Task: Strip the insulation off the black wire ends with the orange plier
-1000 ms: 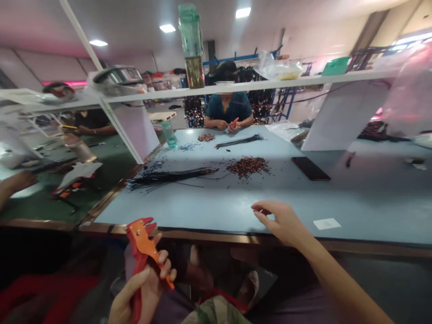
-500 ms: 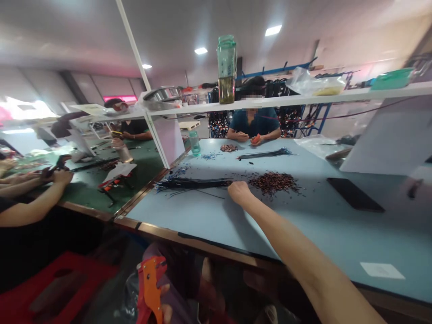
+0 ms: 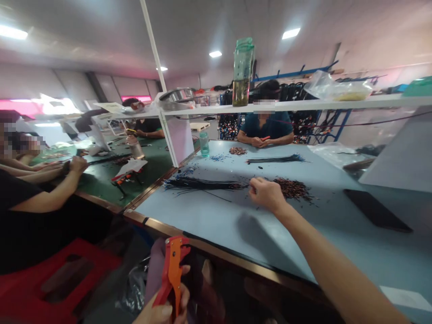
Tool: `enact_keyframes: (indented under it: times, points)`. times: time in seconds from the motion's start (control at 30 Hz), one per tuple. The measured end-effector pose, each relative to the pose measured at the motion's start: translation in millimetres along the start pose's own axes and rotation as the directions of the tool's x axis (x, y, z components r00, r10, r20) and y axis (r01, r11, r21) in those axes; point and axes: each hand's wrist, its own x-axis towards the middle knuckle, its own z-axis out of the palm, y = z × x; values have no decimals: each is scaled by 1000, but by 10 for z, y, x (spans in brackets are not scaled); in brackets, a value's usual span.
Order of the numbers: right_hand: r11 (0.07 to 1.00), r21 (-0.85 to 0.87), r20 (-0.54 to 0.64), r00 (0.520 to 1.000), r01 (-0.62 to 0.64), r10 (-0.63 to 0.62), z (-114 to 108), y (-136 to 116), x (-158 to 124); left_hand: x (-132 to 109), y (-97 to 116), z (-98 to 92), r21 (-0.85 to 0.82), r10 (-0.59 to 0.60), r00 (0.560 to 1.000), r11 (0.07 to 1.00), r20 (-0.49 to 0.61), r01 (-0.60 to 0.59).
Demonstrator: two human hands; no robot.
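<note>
My left hand (image 3: 173,303), low in front of me below the table edge, is wrapped round the handles of an orange and red wire stripper (image 3: 174,261), whose jaws point up. Over the table my right hand (image 3: 266,192) is pinched at the right end of a bundle of black wires (image 3: 202,183). A thin dark wire appears to reach its fingertips, though the fingers partly hide it. Just beyond that hand lies a heap of short brown and copper cut pieces (image 3: 295,189). Small blue bits (image 3: 187,172) are scattered by the bundle's left end.
A black phone-like slab (image 3: 376,209) lies at right. Across the table (image 3: 209,216) sits a co-worker (image 3: 266,126) behind a second wire bundle (image 3: 276,159). A white shelf (image 3: 290,106) spans above, bearing a green bottle (image 3: 243,74). Other people work at the green table (image 3: 101,184) at left.
My view has turned slightly left. My right hand has lifted and moved a little right from the wire bundle's end. The wire stripper in my left hand has come up further into view.
</note>
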Motion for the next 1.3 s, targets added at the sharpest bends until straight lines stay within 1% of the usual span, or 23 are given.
enact_keyframes:
  times: [0.03,0.1,0.17,0.2,0.27,0.33,0.4,0.47,0.5,0.53,0.6,0.67,0.7,0.77,0.83,0.93,1.03,1.1,1.13,1.17,1.23,1.27,1.3]
  points:
    - [997,62,-89,995,-35,40,-94,88,-93,83,58,101,3,-23,999,1000,48,23]
    - [979,190,-244,962,-79,125,-280,272,-294,317,180,315,6,-65,986,998,150,65]
    - [946,310,-354,912,-97,209,-428,445,-500,648,283,538,30,-113,962,994,248,109]
    - [926,365,-382,890,-100,247,-478,521,-597,845,319,650,49,-150,946,989,286,142]
    - [886,453,-398,865,-104,305,-520,643,-756,1277,351,872,105,-233,904,972,359,208]
    - [828,553,-384,853,-94,354,-500,726,-849,1716,327,1072,161,-312,859,950,405,269]
    - [703,709,-358,831,-54,425,-450,780,-875,2107,265,1228,176,-330,853,943,406,281]
    - [553,833,-338,803,12,491,-400,811,-856,2412,184,1317,178,-398,825,917,401,356]
    - [517,855,-345,791,42,505,-379,818,-839,2529,142,1334,182,-421,812,907,404,380]
    - [526,848,-369,786,67,495,-361,819,-823,2622,100,1334,185,-440,798,898,412,400]
    - [610,783,-434,806,118,401,-322,801,-805,2746,21,1292,179,-445,775,894,449,411]
    - [704,685,-468,854,187,228,-261,756,-810,2807,-41,1226,130,-405,760,909,508,396]
    - [737,635,-471,872,229,134,-219,727,-821,2821,-59,1194,96,-373,763,919,528,383]
    - [765,558,-468,883,322,-29,-117,663,-850,2826,-63,1151,29,-313,783,935,538,354]
    - [777,487,-461,873,398,-157,-17,606,-880,2821,-31,1135,-32,-261,810,945,525,324]
    - [805,387,-425,862,450,-277,79,554,-909,2822,24,1138,-115,-211,846,946,489,303]
    - [804,338,-358,857,489,-371,99,542,-919,2832,24,1140,-192,-184,887,939,424,287]
    - [792,349,-309,859,502,-408,85,548,-923,2835,4,1140,-220,-163,904,939,396,265]
    - [781,384,-286,868,493,-407,75,553,-926,2835,-6,1140,-224,-154,906,940,394,257]
    - [766,451,-256,888,459,-381,63,559,-930,2834,-14,1142,-221,-150,904,942,401,254]
    - [698,646,-158,949,309,-275,41,570,-937,2830,-21,1149,-202,-148,891,946,429,254]
    - [640,743,-81,976,195,-203,33,572,-940,2827,-23,1155,-190,-145,883,949,446,252]
    - [566,822,16,991,65,-136,29,570,-943,2823,-26,1162,-174,-143,873,953,467,248]
